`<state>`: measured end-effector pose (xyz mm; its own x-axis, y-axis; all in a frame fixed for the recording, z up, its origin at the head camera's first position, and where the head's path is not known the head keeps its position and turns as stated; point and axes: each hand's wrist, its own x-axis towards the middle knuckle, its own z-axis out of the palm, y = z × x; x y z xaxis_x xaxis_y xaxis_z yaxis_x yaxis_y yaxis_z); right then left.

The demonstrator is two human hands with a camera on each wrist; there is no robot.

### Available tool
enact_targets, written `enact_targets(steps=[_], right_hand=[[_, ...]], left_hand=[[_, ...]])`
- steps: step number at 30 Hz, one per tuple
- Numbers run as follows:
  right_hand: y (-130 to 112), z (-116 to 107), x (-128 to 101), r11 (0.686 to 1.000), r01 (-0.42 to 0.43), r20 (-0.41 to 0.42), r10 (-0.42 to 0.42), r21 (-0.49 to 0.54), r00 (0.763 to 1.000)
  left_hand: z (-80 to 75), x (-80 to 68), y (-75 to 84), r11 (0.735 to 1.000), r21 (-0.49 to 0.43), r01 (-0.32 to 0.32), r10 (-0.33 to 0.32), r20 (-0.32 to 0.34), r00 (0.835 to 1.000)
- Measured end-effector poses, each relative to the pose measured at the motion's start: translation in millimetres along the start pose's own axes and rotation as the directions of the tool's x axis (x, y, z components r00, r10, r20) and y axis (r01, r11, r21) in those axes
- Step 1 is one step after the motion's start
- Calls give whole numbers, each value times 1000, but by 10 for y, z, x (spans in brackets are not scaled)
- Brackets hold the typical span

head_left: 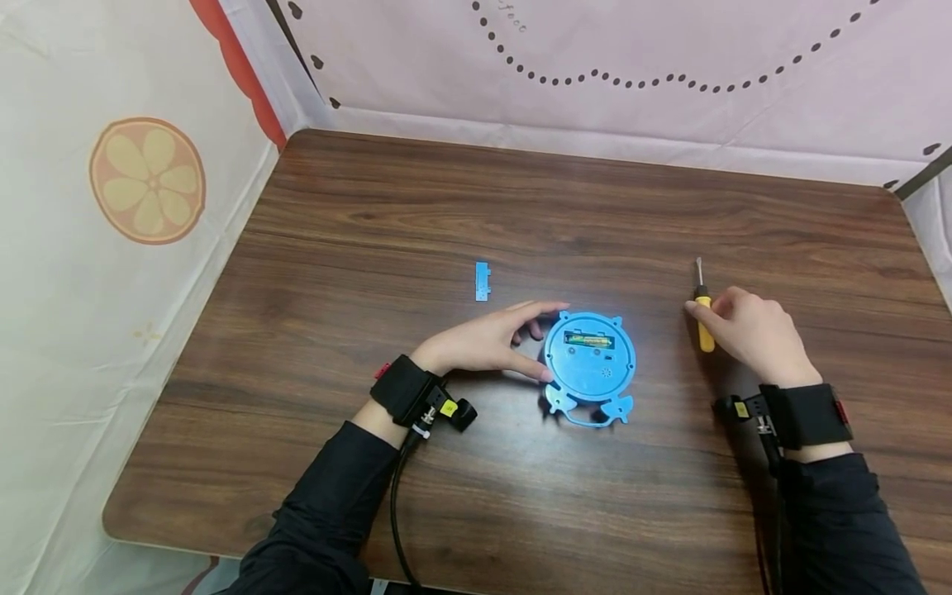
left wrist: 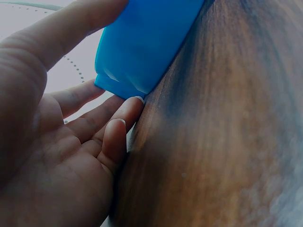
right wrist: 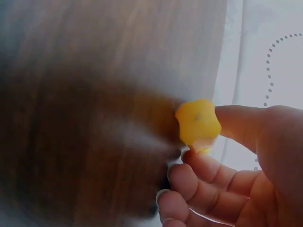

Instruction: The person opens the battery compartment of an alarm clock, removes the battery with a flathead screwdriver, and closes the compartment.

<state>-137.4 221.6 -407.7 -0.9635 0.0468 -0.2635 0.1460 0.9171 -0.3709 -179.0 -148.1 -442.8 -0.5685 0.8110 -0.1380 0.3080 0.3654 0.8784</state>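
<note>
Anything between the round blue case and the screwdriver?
Head view: just bare tabletop from the round blue case to the right hand, whose thumb touches the screwdriver.

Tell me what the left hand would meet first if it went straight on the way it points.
Most likely the blue round case: the left hand points towards it and is right at its edge, though exact contact is hard to judge.

Left grip [head_left: 479,340] spread; right grip [head_left: 760,332] pinched.
</note>
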Motion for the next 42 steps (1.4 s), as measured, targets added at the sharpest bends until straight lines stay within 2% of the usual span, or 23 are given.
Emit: enact_targets(steps=[8,34,38,42], right_hand=[[14,6,-45,999,26,-26,-25,22,999],[43,-1,-72,1000,4,-3,-4,24,1000],[20,-23,-129,999,23,-45,-22,31,999],[-82,-33,-187,996,77,-111,-72,36,991]], left_hand=[[2,15,-4,1000,-2,-13,13,-4,1000],[-3,-5,-23,1000,-12,-5,5,0,1000],[-4,-4,-19,1000,-7,-4,4,3,1000],[-3,0,-16,1000,-6,-5,5,3,1000]])
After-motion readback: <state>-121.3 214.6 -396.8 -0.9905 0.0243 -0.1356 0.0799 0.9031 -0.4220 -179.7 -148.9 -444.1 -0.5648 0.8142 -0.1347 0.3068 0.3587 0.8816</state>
